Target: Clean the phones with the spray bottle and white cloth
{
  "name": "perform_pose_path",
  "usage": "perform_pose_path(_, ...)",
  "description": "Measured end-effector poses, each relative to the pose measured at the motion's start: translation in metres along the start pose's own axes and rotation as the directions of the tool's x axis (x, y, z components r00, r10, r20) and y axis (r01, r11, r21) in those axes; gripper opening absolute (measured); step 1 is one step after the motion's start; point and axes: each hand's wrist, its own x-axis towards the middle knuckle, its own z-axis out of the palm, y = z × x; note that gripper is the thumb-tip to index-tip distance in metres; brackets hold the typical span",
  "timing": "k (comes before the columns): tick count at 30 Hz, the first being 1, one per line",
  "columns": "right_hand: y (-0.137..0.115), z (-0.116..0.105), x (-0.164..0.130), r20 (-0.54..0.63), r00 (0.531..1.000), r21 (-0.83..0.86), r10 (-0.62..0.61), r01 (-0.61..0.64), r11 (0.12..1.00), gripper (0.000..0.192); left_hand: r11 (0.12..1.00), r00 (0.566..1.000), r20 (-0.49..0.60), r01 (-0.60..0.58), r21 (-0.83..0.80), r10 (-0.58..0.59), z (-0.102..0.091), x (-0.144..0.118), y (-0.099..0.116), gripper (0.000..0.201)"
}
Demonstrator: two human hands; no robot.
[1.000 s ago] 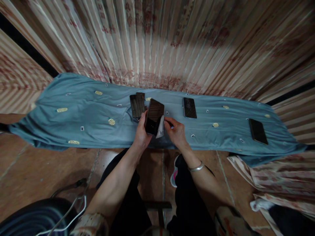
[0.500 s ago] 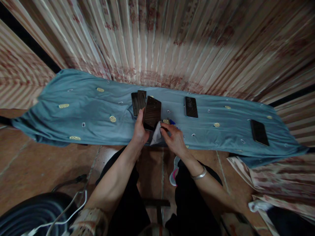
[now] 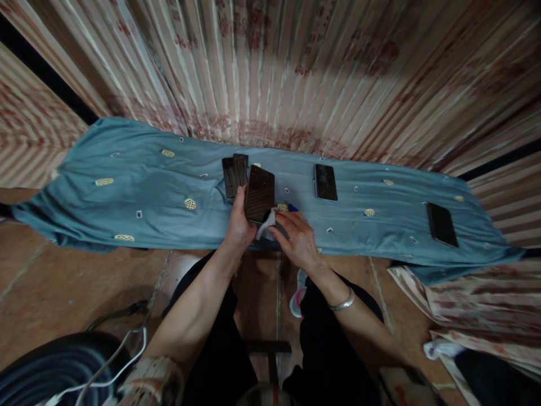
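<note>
My left hand [image 3: 238, 224] grips a dark phone [image 3: 259, 193] by its left edge, screen up, just above the blue patterned cloth [image 3: 147, 197]. A small white wipe [image 3: 266, 225] is pinched in my right hand [image 3: 296, 237] and pressed against the phone's lower right corner. Two more dark phones [image 3: 234, 175] lie overlapped on the cloth just behind the held one. A small blue object [image 3: 292, 208] peeks out above my right fingers.
A further phone [image 3: 325, 182] lies right of centre on the cloth and another [image 3: 442, 224] near its right end. Striped curtain [image 3: 270, 73] hangs behind. Folded fabric [image 3: 473, 304] lies on the floor at right; a black coil with a white cable [image 3: 63, 372] sits lower left.
The held phone has come down closer to the cloth and tilted flatter. My right hand moved the wipe from the phone's right edge down to its lower corner.
</note>
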Motion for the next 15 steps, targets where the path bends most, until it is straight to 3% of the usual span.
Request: perform_pose_path(15, -0.018, -0.001, 0.012, 0.017, 0.998, 0.007, -0.063, 0.063, 0.998, 0.024, 0.998, 0.999, 0.014, -0.030, 0.064, 0.029, 0.001, -0.001, -0.009, 0.041)
